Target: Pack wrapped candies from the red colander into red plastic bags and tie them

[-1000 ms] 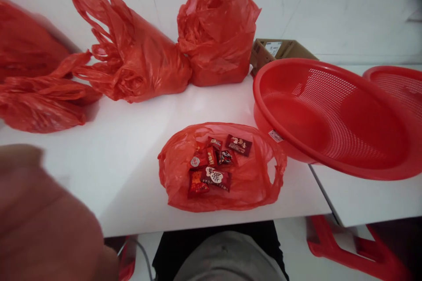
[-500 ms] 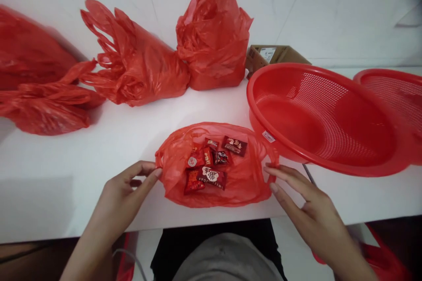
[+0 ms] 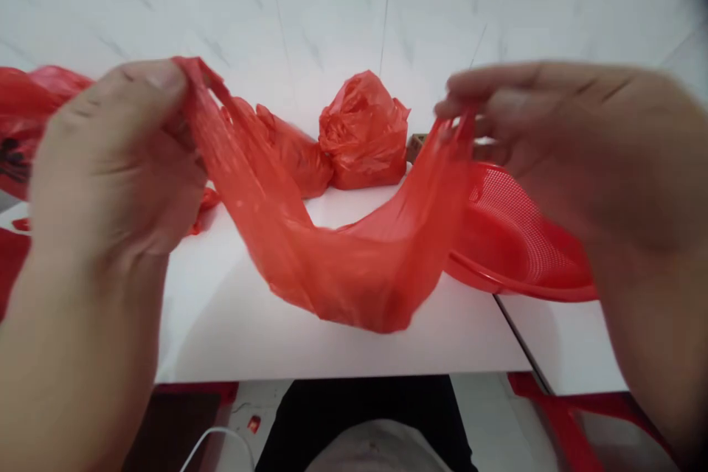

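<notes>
Between my hands hangs a thin red plastic bag (image 3: 354, 273), lifted above the white table (image 3: 232, 324) and sagging in the middle. My left hand (image 3: 122, 162) is closed on one of its handles at the left. At the right, my right hand (image 3: 580, 155) pinches the other handle between thumb and fingers; it is somewhat blurred. A dark shadow shows through the bag's bottom, but the contents are hidden by the plastic.
Against the tiled wall stands a filled red bag (image 3: 365, 136), with another red bag (image 3: 299, 155) beside it. Behind my right hand lies a red plastic basket (image 3: 514, 236). More red bags (image 3: 38, 96) are at the far left. A small red wrapper (image 3: 254, 424) lies on the floor.
Both hands have raised the bag by its handles from the table towards me. Its opening has narrowed, and the wrapped sweets inside are no longer visible. The view has tilted up.
</notes>
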Demonstrator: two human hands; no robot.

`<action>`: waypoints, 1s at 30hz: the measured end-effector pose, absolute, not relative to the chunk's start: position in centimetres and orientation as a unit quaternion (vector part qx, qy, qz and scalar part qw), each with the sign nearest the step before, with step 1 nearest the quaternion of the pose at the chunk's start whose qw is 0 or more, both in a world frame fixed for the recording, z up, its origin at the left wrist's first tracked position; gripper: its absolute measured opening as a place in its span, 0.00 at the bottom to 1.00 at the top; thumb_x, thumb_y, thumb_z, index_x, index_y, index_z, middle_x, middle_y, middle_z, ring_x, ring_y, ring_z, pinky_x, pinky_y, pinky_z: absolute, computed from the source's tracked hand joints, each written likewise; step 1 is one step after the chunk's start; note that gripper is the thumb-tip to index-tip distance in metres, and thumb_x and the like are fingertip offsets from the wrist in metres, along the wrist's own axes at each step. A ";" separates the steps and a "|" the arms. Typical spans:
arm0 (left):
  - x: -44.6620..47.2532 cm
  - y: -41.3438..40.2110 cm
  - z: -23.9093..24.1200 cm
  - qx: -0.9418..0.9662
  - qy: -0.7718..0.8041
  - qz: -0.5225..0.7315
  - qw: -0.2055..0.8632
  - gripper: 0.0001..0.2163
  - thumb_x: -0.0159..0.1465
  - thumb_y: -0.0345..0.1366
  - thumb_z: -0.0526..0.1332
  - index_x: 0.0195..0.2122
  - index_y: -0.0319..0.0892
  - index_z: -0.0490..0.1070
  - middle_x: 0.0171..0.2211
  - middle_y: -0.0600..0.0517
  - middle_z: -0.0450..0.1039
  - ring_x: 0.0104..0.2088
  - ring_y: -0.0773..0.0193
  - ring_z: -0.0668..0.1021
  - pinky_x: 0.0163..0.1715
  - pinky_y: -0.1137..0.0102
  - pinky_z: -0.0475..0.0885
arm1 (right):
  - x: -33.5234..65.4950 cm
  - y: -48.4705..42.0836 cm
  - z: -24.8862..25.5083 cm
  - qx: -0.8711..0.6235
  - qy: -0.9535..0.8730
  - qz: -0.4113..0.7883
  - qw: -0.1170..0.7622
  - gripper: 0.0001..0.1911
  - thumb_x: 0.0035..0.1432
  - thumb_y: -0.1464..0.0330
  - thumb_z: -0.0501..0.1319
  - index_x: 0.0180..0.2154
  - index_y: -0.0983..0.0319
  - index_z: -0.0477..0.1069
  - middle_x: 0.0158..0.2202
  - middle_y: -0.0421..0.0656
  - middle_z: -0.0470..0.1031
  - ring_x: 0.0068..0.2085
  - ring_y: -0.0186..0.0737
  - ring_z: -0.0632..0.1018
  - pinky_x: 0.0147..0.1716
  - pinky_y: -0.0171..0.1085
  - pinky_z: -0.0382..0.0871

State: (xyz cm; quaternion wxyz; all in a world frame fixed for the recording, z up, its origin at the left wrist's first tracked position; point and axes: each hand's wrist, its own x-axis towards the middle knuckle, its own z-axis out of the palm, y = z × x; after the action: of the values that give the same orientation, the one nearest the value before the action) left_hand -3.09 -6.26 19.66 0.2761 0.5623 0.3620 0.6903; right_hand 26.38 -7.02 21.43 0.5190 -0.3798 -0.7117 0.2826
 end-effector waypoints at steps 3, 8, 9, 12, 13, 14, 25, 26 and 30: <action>-1.9 -6.4 21.0 0.526 0.293 0.698 0.388 0.08 0.67 0.29 0.54 0.32 0.35 0.68 0.28 0.54 0.68 0.29 0.72 0.72 0.32 0.74 0.71 | 25.4 -6.2 23.1 -0.307 -0.711 0.357 0.523 0.13 0.64 0.69 0.55 0.44 0.54 0.77 0.44 0.36 0.77 0.45 0.38 0.78 0.43 0.38 0.74; -2.2 -6.9 20.7 0.524 0.231 0.696 0.433 0.06 0.68 0.36 0.56 0.39 0.41 0.70 0.40 0.55 0.75 0.44 0.66 0.76 0.47 0.67 0.72 | 25.0 -5.7 23.8 -0.253 -0.703 0.457 0.482 0.13 0.65 0.69 0.53 0.48 0.60 0.73 0.48 0.39 0.75 0.47 0.37 0.76 0.45 0.38 0.72; -2.4 -6.8 20.6 0.531 0.222 0.690 0.438 0.06 0.67 0.38 0.57 0.42 0.43 0.70 0.44 0.55 0.75 0.48 0.63 0.76 0.49 0.65 0.72 | 24.9 -5.6 23.9 -0.248 -0.702 0.454 0.489 0.13 0.65 0.69 0.55 0.48 0.61 0.73 0.48 0.40 0.75 0.47 0.37 0.77 0.44 0.38 0.73; -2.7 -6.2 20.1 0.576 0.227 0.630 0.470 0.14 0.65 0.44 0.59 0.51 0.51 0.66 0.52 0.55 0.72 0.50 0.57 0.76 0.50 0.59 0.72 | 24.6 -5.2 24.0 -0.274 -0.710 0.433 0.483 0.11 0.64 0.69 0.57 0.46 0.63 0.74 0.45 0.42 0.76 0.44 0.38 0.78 0.44 0.39 0.74; -2.6 -6.0 20.0 0.595 0.241 0.595 0.484 0.17 0.65 0.45 0.59 0.54 0.53 0.64 0.51 0.54 0.73 0.47 0.57 0.78 0.47 0.58 0.74 | 24.5 -5.1 24.0 -0.283 -0.713 0.420 0.485 0.10 0.64 0.69 0.56 0.45 0.63 0.74 0.43 0.42 0.76 0.44 0.38 0.78 0.45 0.40 0.74; -2.4 -5.8 19.9 0.612 0.258 0.557 0.499 0.20 0.64 0.45 0.59 0.57 0.54 0.61 0.47 0.53 0.74 0.42 0.58 0.79 0.43 0.59 0.75 | 24.3 -4.9 24.1 -0.291 -0.717 0.405 0.487 0.10 0.65 0.70 0.56 0.43 0.63 0.74 0.42 0.42 0.76 0.43 0.37 0.78 0.45 0.40 0.74; 3.7 -5.0 18.4 0.716 0.394 0.232 0.528 0.14 0.61 0.48 0.61 0.39 0.45 0.77 0.16 0.58 0.56 0.16 0.69 0.62 0.17 0.72 0.64 | 19.5 -5.3 23.1 -0.234 -0.857 0.269 0.371 0.09 0.62 0.69 0.57 0.44 0.59 0.73 0.38 0.39 0.74 0.40 0.32 0.75 0.42 0.36 0.70; 3.7 -4.8 18.1 0.695 0.389 0.238 0.556 0.15 0.63 0.49 0.58 0.36 0.44 0.76 0.16 0.58 0.54 0.16 0.69 0.60 0.18 0.71 0.65 | 19.8 -5.1 22.5 -0.250 -0.860 0.235 0.379 0.11 0.62 0.70 0.57 0.46 0.58 0.72 0.41 0.40 0.74 0.41 0.33 0.74 0.42 0.36 0.69; 3.0 -4.3 17.1 0.629 0.362 0.297 0.621 0.18 0.65 0.49 0.56 0.23 0.42 0.67 0.17 0.57 0.55 0.18 0.70 0.61 0.25 0.70 0.68 | 22.1 -4.5 19.2 -0.330 -0.854 0.219 0.337 0.15 0.60 0.66 0.60 0.50 0.57 0.68 0.41 0.41 0.72 0.38 0.35 0.73 0.37 0.37 0.68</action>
State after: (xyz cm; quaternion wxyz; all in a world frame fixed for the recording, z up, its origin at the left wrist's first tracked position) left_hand 2.97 -4.25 17.08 0.6206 0.6293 0.3618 0.2966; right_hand 22.07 -4.53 19.23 0.3374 -0.3301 -0.8539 0.2191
